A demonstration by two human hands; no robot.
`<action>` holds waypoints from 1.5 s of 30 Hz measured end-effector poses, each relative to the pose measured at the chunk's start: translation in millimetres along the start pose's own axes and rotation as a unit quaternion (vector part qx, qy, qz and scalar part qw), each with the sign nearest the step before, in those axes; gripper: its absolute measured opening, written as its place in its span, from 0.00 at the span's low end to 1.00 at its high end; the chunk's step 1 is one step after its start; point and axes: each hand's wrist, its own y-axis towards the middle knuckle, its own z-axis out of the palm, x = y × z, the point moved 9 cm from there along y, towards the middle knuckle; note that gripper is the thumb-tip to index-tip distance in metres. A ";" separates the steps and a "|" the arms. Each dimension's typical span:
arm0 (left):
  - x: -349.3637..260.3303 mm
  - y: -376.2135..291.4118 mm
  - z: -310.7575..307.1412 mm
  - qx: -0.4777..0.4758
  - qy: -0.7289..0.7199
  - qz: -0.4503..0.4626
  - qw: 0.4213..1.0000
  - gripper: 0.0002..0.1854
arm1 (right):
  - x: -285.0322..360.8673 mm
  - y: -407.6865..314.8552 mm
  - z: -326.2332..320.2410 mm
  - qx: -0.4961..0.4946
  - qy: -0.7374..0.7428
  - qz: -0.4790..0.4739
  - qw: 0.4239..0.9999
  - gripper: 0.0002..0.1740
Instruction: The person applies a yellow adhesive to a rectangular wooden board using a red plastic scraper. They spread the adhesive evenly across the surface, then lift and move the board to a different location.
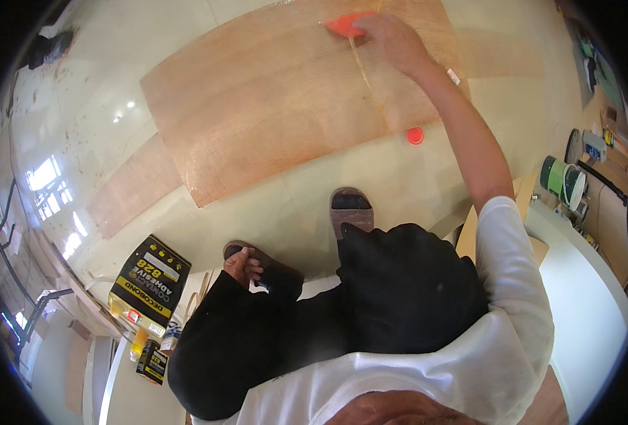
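Note:
My right hand [396, 42] reaches far forward, shut on a red plastic spreader [340, 24] that lies against a brown plywood sheet [271, 106]. The hand is slightly blurred and hides part of the spreader. A glossy yellowish line of adhesive [363, 71] runs across the sheet from the spreader towards its near edge. My left hand [243, 265] hangs by my left knee, above the sandal, with fingers loosely curled and nothing visible in them. On the floor just off the sheet's near edge is a small red cap [415, 136].
A large contact adhesive tin [152, 281] stands at my left, with a smaller black can [152, 362] and a yellow bottle [138, 342] behind it. Right of me are a green-and-white bucket [561, 182] and a curved white panel [580, 276]. Thin wooden strips [133, 186] show beyond the sheet.

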 end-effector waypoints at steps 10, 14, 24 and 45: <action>-3.9 2.6 2.8 -0.002 0.023 -0.009 1.000 0.16 | 88.6 -201.4 -10.0 0.105 0.022 -0.049 0.993 0.22; -3.4 3.8 -0.8 0.007 0.024 0.000 1.000 0.15 | 83.2 -228.4 -21.4 0.129 0.034 -0.024 0.991 0.19; -2.0 3.7 -1.7 0.016 0.008 -0.010 1.000 0.15 | -36.9 -47.8 -51.9 -0.128 -0.034 -0.008 0.991 0.19; 0.6 6.5 -3.4 0.000 0.002 -0.028 1.000 0.15 | -57.0 17.9 -32.9 0.007 0.375 0.177 0.910 0.19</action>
